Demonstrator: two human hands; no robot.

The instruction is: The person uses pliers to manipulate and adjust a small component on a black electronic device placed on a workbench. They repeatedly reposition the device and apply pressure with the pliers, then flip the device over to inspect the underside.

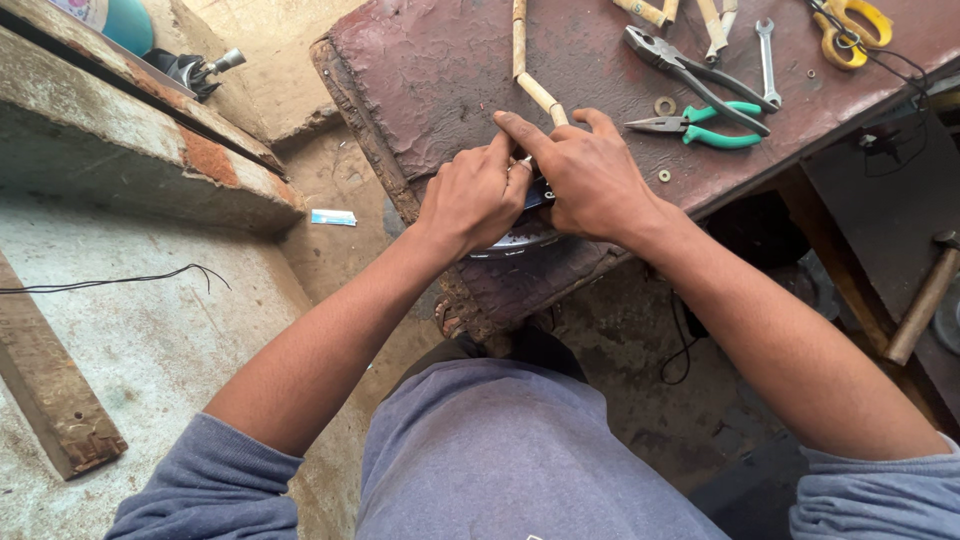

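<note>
Head view: left hand (470, 200) and right hand (590, 175) together pinch what may be a small dark part (537, 196) on the bench (440, 70).

A dark reddish-brown, worn and mottled surface is shown by the workbench (450, 60) in the upper middle of the frame. Bright green handles are carried by the needle-nose pliers (700, 125) at upper right, while black is seen on the larger pliers (690, 70). Yellow handles are shown by the scissors (850, 30) in the top right corner. Pale tan is seen on the bamboo-like sticks (520, 40). Grey-blue is worn on the sleeves (215, 490) at the bottom.
</note>
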